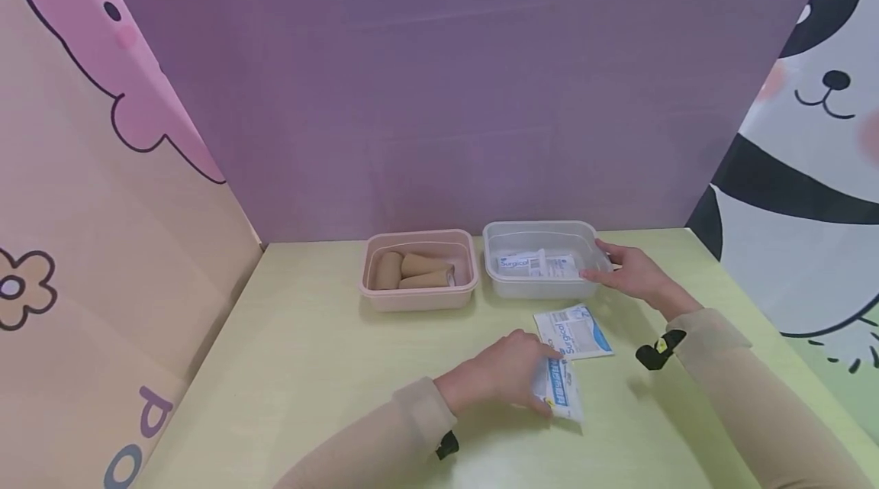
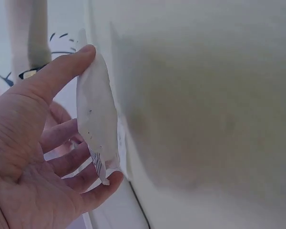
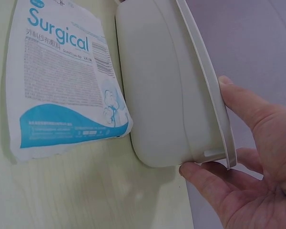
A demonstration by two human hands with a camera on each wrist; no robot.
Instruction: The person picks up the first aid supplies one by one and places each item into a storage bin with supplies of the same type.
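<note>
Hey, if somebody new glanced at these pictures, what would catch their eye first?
Probably the big panda on the right wall, bold black and white beside the purple backdrop. Down at the table, the left grip holds a white packet near the front, and the right grip holds the whitish box at the back.

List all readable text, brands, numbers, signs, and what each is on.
"Surgical": flat packet lying on the table.
"外科纱布敷料": same flat packet, under "Surgical".
"Surgical": boxed packet, inside the white box.
"o": left wall; the letter above it could be "p" or "d".
Too small or blurred: flat packet's logo, fine print and any numbers; print on the held packet.
</note>
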